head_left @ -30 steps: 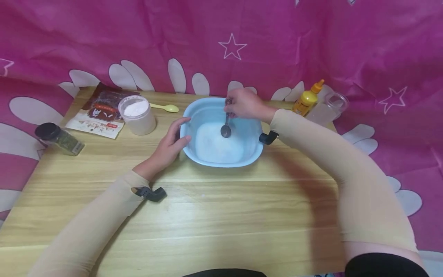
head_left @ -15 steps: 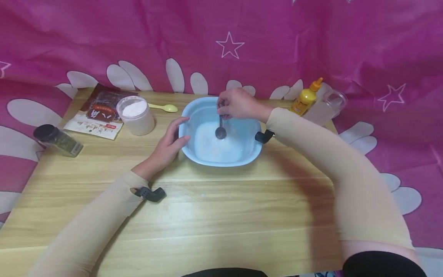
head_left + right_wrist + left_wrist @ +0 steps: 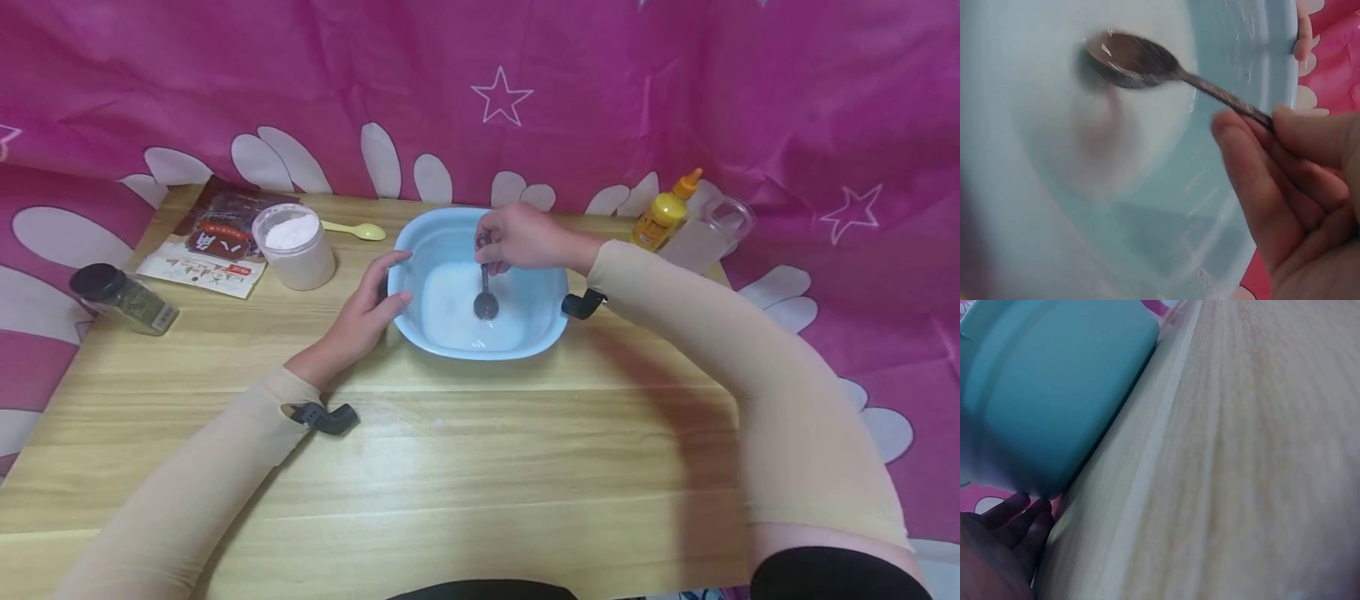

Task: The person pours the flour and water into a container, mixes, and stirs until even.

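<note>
A light blue plastic basin (image 3: 480,352) holds whitish, cloudy liquid (image 3: 453,304). My right hand (image 3: 521,237) is over its far side and pinches the thin handle of a dark metal spoon (image 3: 486,306) between thumb and fingers. The spoon points down, its bowl at the liquid; in the right wrist view, the spoon bowl (image 3: 1132,59) is slightly blurred. On the basin's left side, my left hand (image 3: 367,304) grips the edge, thumb and forefinger over the rim. Seen from the left wrist, the other fingers (image 3: 1013,528) lie against the basin's outer wall.
Left of the basin stand a tub of white powder (image 3: 296,258), a brown-and-white packet (image 3: 217,242) and a black-lidded herb jar (image 3: 127,300). A yellow spoon (image 3: 363,231) lies behind. Back right are a yellow squeeze bottle (image 3: 663,212) and a clear container (image 3: 708,233). A pink curtain (image 3: 600,100) hangs behind.
The spoon in my right hand moved left across the basin, then slightly right and toward me, its bowl now nearer the front. My left hand has stayed on the rim.
</note>
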Demonstrator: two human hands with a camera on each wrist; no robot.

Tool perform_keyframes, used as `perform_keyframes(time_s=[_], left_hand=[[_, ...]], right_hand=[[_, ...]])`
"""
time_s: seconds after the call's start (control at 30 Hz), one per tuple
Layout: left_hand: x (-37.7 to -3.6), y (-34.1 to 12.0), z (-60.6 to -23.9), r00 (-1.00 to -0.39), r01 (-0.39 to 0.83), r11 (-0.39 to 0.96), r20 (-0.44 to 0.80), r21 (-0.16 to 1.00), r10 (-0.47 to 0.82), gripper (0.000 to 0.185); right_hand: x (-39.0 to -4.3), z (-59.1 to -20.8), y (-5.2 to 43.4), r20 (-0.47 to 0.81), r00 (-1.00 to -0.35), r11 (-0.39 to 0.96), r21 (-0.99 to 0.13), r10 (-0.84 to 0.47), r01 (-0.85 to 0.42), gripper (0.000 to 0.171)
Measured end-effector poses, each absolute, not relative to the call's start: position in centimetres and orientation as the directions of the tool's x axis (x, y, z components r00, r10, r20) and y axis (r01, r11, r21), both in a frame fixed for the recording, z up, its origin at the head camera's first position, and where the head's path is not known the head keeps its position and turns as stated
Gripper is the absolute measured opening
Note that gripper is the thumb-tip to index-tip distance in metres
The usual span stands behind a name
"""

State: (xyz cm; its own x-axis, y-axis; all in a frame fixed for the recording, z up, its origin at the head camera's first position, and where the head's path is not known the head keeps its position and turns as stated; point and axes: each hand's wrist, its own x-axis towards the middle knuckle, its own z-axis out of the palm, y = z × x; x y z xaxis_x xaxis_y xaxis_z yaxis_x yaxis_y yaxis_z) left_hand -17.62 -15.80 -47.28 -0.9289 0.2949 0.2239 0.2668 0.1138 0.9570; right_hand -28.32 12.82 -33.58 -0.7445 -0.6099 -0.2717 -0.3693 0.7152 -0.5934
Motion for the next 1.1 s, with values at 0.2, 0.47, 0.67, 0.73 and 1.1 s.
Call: perform_keyframes(time_s=[0.2,0.47,0.67,0.73,1.1], left_hand=[[-17.7,-15.8,-47.3,-0.928,0.268,0.123,0.221,0.956,0.298,0.06],[-17.8,-15.8,-47.3,-0.929,0.263,0.106,0.222,0.959,0.297,0.061],[-17.8,-15.8,-47.3,-0.926,0.27,0.114,0.226,0.956,0.301,0.06],[-17.8,-15.8,-47.2,-0.925,0.271,0.125,0.222,0.954,0.307,0.06],[-17.8,-15.8,-47.4,-0.927,0.267,0.116,0.222,0.957,0.301,0.06]], right_hand=[[-29.2,-33.4,13.4,-0.211,-0.801,0.76,-0.514,-0.56,-0.397,0.01],[-28.7,-33.7,12.7,-0.283,-0.75,0.74,-0.556,-0.597,-0.379,0.012],[-29.5,-33.4,13.3,-0.189,-0.822,0.785,-0.468,-0.537,-0.406,0.009],[-29.5,-33.3,13.7,-0.226,-0.812,0.788,-0.477,-0.538,-0.39,0.008],[-27.5,-34.3,10.0,-0.275,-0.663,0.638,-0.661,-0.696,-0.396,0.01]])
